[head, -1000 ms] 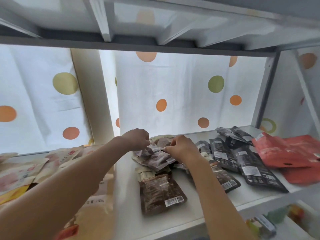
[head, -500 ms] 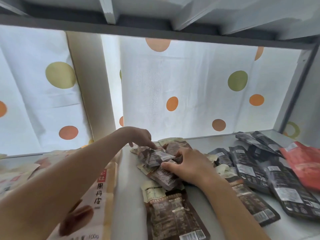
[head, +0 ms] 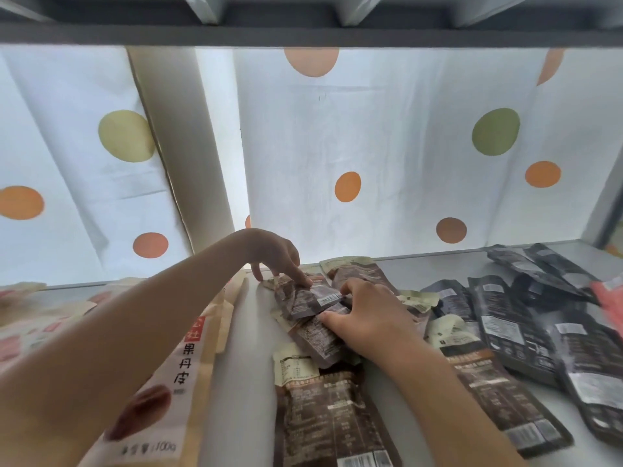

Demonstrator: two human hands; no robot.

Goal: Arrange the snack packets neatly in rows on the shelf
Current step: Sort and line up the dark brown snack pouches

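Item: brown snack packets [head: 305,303], mid-shelf [head: 242,365]. Your left hand [head: 276,254] has uncurled, fingertips now pressing the top packet; your right hand [head: 367,318] lies spread, flattening the pile. Row forming, unfinished.

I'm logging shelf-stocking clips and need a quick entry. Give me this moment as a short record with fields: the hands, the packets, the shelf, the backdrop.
left hand: fingertips pressing the top small brown packet
right hand: resting on the brown packet pile, thumb on a lower small brown packet
brown pile: overlapping, askew, not in rows
black packets: to the right, fanned and overlapping
red packet: at the right edge, blurred
tan packet: left, under the left forearm
shelf: white
backdrop: white polka-dot cloth
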